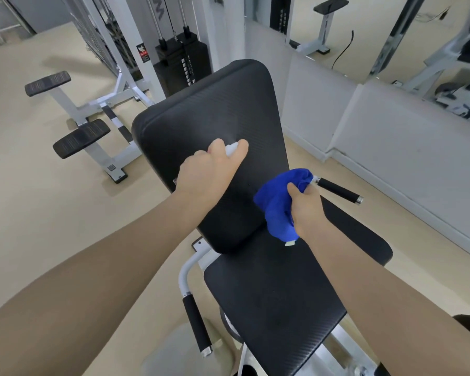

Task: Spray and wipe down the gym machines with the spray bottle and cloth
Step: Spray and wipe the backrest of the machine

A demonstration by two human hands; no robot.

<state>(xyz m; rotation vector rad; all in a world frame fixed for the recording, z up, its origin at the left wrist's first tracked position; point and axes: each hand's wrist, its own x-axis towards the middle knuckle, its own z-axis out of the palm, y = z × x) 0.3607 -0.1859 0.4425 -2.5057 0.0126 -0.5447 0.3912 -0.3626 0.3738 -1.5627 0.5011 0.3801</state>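
Nearest, the black seat pad [277, 308]; above it the right hand [307, 210] clutches a bunched blue cloth [278, 202]; further, the left hand [212, 169] wraps the white spray bottle [231, 149], nozzle aimed at the backrest [215, 109]; best to mist evenly, then wipe top downward.

Blue cloth [278, 202], white spray bottle [231, 149], black ribbed backrest [215, 104], beige floor [38, 185]

Over the black back pad [217, 126], the left hand [209, 169] grips a white spray bottle [231, 149], nozzle toward the pad. Just right of the pad, the right hand [307, 210] clutches a bunched blue cloth [278, 202].
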